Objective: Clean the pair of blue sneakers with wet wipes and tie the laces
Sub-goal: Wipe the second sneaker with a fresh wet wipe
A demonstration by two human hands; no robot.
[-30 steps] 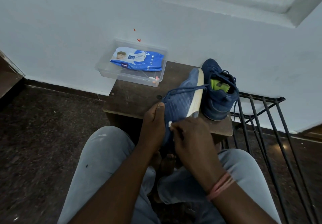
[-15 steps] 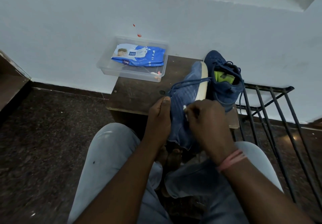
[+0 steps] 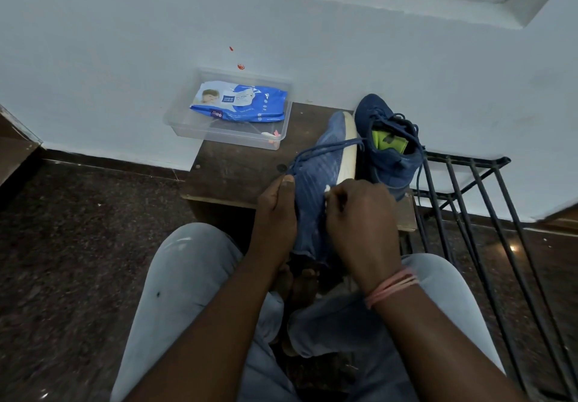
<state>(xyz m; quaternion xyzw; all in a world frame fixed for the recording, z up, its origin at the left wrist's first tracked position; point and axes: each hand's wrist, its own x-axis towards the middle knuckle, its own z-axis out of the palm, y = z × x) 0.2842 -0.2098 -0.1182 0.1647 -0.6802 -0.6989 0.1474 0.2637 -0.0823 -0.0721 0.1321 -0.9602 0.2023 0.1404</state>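
Note:
One blue sneaker (image 3: 325, 164) lies tipped on its side over the front edge of a small wooden table (image 3: 237, 170), white sole facing right, laces loose. My left hand (image 3: 276, 211) grips its upper from the left. My right hand (image 3: 359, 214) is closed on a small white wet wipe (image 3: 327, 189) pressed against the sneaker's side. The second blue sneaker (image 3: 384, 139) stands upright just behind, with a green insole showing. A blue wet wipes pack (image 3: 240, 101) lies in a clear plastic box (image 3: 184, 126) at the table's back left.
A black metal rack (image 3: 475, 214) stands to the right of the table. The white wall runs behind. Dark speckled floor spreads to the left. My knees in light jeans are below the hands.
My right hand with the wipe has slid up along the sneaker's side, away from me. The left hand keeps its grip.

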